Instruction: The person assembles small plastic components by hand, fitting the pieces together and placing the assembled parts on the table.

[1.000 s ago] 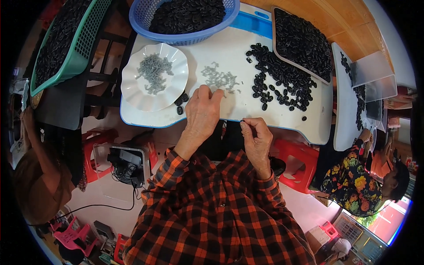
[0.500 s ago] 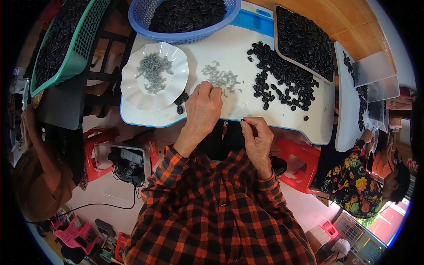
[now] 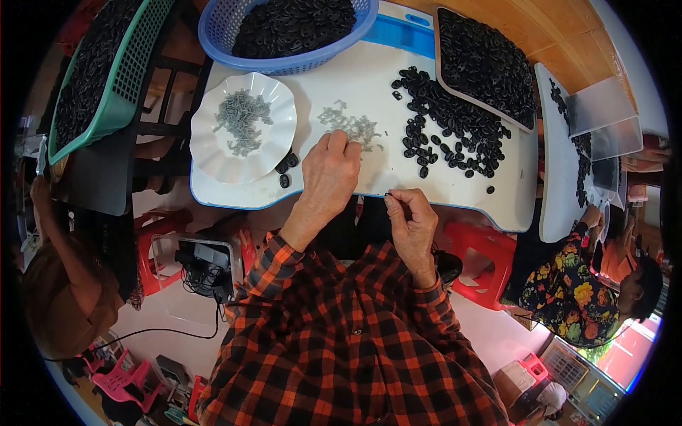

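Observation:
My left hand (image 3: 329,176) rests palm down on the white table (image 3: 369,78), fingertips touching a small loose heap of grey metal bits (image 3: 352,125). At the table's near edge my right hand (image 3: 410,216) pinches a small dark piece between thumb and fingers. A scatter of small black parts (image 3: 444,128) lies to the right of the grey heap. A white scalloped plate (image 3: 245,128) at the left holds more grey bits, with three black parts (image 3: 286,167) beside its rim.
A blue basket (image 3: 291,28) and a flat tray (image 3: 486,64) of black parts stand at the back. A green basket (image 3: 99,71) of them sits at the left. A person in flowered clothes (image 3: 575,284) works at a neighbouring table on the right. Another person (image 3: 57,284) sits left. Red stools stand below.
My left hand has reached forward from the table's near part to the grey heap. My right hand has stayed at the edge, pinching its piece.

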### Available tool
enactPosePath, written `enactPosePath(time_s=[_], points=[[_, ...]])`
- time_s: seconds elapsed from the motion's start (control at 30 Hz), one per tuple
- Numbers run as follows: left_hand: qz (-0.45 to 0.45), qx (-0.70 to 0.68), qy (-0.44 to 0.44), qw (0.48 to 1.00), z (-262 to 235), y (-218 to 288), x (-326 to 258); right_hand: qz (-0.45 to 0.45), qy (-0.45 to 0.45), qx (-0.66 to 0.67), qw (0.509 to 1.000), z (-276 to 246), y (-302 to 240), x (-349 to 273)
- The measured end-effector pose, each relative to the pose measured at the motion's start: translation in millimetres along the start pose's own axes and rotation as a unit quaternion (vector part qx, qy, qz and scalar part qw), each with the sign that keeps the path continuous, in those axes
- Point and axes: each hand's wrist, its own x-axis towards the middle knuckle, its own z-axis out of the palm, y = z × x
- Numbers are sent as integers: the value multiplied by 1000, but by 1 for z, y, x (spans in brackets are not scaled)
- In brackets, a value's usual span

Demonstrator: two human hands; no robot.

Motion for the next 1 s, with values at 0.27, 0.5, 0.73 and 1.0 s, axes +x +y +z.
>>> enactPosePath(time_s=[0.27, 0.5, 0.73, 1.0], points=[[14, -9, -11, 1000, -4, 0, 3, -3, 0, 12, 1000, 0, 0, 0], [20, 6, -37, 999, -2, -1, 3, -16, -5, 4, 1000, 0, 0, 1], [36, -2, -32, 999, 0, -1, 5, -9, -11, -2, 1000, 0, 0, 1], [52, -1, -38, 998, -3, 1, 8, -21, -6, -4, 1000, -2, 1, 3]])
